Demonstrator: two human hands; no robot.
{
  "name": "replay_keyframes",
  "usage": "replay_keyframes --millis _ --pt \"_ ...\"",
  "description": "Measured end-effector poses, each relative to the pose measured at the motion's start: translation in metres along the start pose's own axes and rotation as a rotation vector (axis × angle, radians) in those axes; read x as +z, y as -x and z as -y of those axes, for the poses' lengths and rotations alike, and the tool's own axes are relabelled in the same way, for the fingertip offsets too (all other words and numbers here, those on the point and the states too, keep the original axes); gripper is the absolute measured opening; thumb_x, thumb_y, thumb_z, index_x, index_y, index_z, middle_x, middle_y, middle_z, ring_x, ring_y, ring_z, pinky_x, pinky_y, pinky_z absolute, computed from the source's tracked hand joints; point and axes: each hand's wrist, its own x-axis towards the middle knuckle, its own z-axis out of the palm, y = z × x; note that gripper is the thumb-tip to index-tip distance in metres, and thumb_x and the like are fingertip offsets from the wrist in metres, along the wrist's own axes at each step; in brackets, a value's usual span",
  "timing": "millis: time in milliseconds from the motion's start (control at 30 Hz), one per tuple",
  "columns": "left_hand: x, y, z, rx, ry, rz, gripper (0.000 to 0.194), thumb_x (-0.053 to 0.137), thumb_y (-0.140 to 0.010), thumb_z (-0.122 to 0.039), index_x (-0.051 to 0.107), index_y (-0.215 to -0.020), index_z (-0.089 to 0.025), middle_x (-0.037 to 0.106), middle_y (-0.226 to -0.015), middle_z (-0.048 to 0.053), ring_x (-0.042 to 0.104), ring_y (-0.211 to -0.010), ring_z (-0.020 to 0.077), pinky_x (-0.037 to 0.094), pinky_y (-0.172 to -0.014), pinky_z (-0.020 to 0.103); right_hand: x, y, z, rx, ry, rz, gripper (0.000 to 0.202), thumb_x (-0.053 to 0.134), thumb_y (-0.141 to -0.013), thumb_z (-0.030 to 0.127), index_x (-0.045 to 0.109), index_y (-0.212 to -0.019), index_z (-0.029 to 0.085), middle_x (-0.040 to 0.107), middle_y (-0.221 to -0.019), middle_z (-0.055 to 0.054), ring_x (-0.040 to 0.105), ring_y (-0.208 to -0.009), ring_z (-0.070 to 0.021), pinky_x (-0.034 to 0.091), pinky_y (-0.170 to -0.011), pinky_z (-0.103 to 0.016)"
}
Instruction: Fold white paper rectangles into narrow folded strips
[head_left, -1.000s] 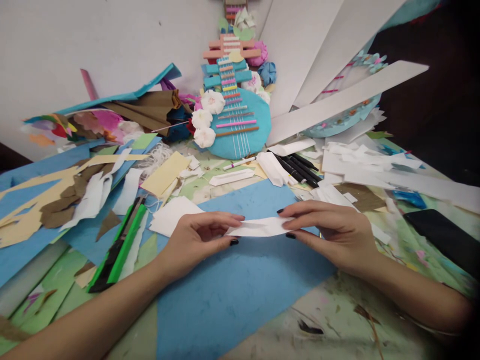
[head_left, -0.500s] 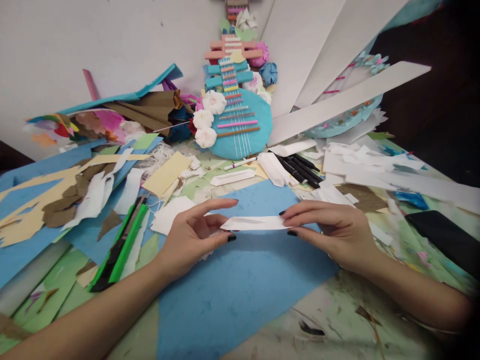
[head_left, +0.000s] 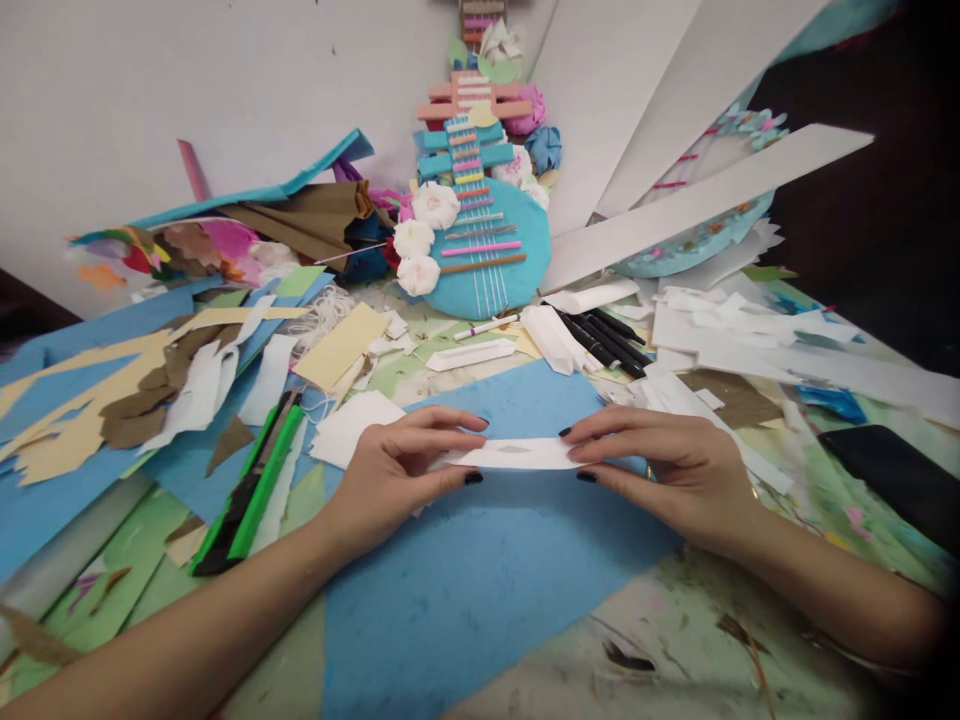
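Observation:
A narrow folded strip of white paper point(head_left: 521, 454) is stretched level between my two hands, above a blue sheet point(head_left: 480, 580). My left hand point(head_left: 405, 455) pinches its left end between thumb and fingers. At the other end, my right hand point(head_left: 660, 470) grips the strip the same way. A slit-like grey gap shows along the strip's middle. Just behind my left hand lies a piece of white paper point(head_left: 352, 425). Beyond the strip, another folded white paper strip point(head_left: 471, 354) rests on the table.
A green and black box cutter point(head_left: 251, 490) lies left, near yellow and brown paper scraps point(head_left: 142, 400). Black pens point(head_left: 607, 340) sit behind my right hand. A blue paper instrument with strings point(head_left: 487, 250) leans at the back. A dark phone point(head_left: 892, 480) is at right.
My left fingers have closed onto the left end of the strip, where they were apart before. The strip has tilted, so its middle gap now shows. The view has shifted slightly.

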Motion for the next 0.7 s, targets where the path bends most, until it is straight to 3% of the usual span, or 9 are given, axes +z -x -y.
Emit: replay_keyframes --millis 133,333,700 --pt "0.0005 0.0002 -0.0009 0.019 -0.008 -0.022 0.033 0.072 -0.07 -0.012 0.071 -0.099 -0.028 0.069 -0.1 0.003 0.062 -0.096 0.0153 0.05 -0.082 0.022 0.0004 -0.0002 -0.0007 0.014 -0.011 0.005 0.016 0.062 -0.079 0.009 0.072 -0.087 0.02 0.071 -0.09 -0.005 0.066 -0.084 -0.0129 0.054 -0.078 -0.024" --pt "-0.0002 0.0012 -0.0015 0.033 -0.025 -0.006 0.022 0.069 -0.073 -0.012 0.074 -0.087 -0.027 0.071 -0.094 0.002 0.065 -0.085 0.0135 0.052 -0.072 0.02 0.0006 0.0001 -0.0017 0.033 -0.028 -0.008 0.017 0.063 -0.078 0.01 0.071 -0.087 0.021 0.071 -0.09 -0.004 0.066 -0.084 -0.0133 0.054 -0.077 -0.025" --pt "0.0024 0.0026 -0.0044 -0.012 0.024 -0.115 0.011 0.07 -0.07 -0.013 0.074 -0.074 -0.023 0.072 -0.087 0.003 0.066 -0.084 0.018 0.054 -0.075 0.029 0.0018 0.002 -0.0024 0.148 -0.086 -0.045 0.012 0.066 -0.077 0.018 0.071 -0.086 0.024 0.07 -0.093 -0.004 0.066 -0.086 -0.0168 0.055 -0.079 -0.031"
